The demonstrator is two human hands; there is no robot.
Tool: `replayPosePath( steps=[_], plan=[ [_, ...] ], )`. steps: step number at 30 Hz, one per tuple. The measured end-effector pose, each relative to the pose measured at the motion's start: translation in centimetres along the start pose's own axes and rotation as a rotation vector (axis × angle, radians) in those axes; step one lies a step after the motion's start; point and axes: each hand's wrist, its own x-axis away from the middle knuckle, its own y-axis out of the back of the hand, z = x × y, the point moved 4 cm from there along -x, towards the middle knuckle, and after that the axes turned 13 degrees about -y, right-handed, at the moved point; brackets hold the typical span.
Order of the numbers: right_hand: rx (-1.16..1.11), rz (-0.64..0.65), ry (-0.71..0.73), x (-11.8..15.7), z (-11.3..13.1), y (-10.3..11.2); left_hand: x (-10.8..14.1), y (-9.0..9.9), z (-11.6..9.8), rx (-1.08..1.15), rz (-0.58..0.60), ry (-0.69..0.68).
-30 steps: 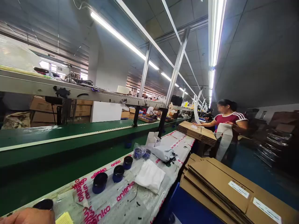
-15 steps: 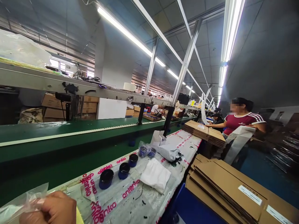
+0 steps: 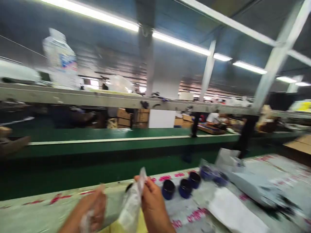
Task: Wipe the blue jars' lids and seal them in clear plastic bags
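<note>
My right hand (image 3: 153, 202) is closed, pinching the top of a thin whitish plastic bag (image 3: 130, 210) that hangs crumpled in front of me. To its left my left hand (image 3: 96, 207) is blurred, with its fingers curled and a strip of clear plastic (image 3: 86, 221) at them. Something yellow (image 3: 142, 223) shows below and between the hands. A dark round shape (image 3: 128, 187) lies partly hidden behind the whitish bag. Just right of my right hand, black-topped blue round pieces (image 3: 168, 189) stand in a row on the wrapped bench (image 3: 194, 223).
Further right are bagged blue pieces (image 3: 220, 178), a white cloth or sheet (image 3: 235, 210) and a grey plastic package (image 3: 257, 187). Beyond the bench runs a green conveyor (image 3: 97, 171) under a shelf (image 3: 109, 98) bearing a plastic bottle (image 3: 60, 64). Cardboard (image 3: 300, 145) sits at right.
The view has swung left, so the co-worker and the cardboard stack at right have left it. Both my hands now show, where only one holding clear plastic did before.
</note>
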Motion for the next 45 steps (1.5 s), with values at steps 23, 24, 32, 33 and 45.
replayPosePath(
  steps=[23, 24, 32, 33, 45],
  plan=[
    [0.374, 0.047, -0.067, 0.7, -1.8, -0.5, 2.3, -4.7, -2.8, -0.020, -0.060, -0.155],
    [0.365, 0.064, -0.091, 0.7, -2.1, -0.4, 2.3, -4.6, -2.6, 0.023, -0.062, -0.149],
    [0.261, 0.076, -0.029, 1.0, -2.1, -0.7, 1.9, -4.1, -1.4, -0.044, -0.059, -0.130],
    [0.246, 0.078, -0.030, 1.0, -2.0, -0.7, 1.9, -4.1, -1.4, -0.063, -0.060, -0.142],
    [0.124, -0.088, -0.007, 0.9, -1.3, -0.3, 3.8, -3.5, -4.0, -0.483, -0.076, -0.204]
  ],
)
